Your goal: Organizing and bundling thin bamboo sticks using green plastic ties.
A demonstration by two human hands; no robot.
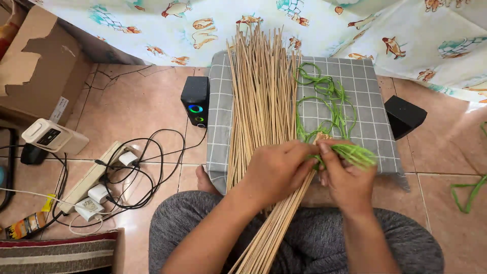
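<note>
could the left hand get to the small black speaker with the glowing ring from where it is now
Probably yes. The left hand rests on the bundle of sticks, and the black speaker stands on the bare floor to its left, with only the grey checked cushion's edge between them.

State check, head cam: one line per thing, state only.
Left hand: closed on the bundle of thin tan sticks, which lies fanned out across the cushion.
Right hand: pinching the green raffia string at the bundle.
Loose green raffia string: lying tangled on the cushion.
Grey checked cushion: flat on the floor.
Small black speaker: upright, ring lit.
White power strip: several plugs in.
</note>
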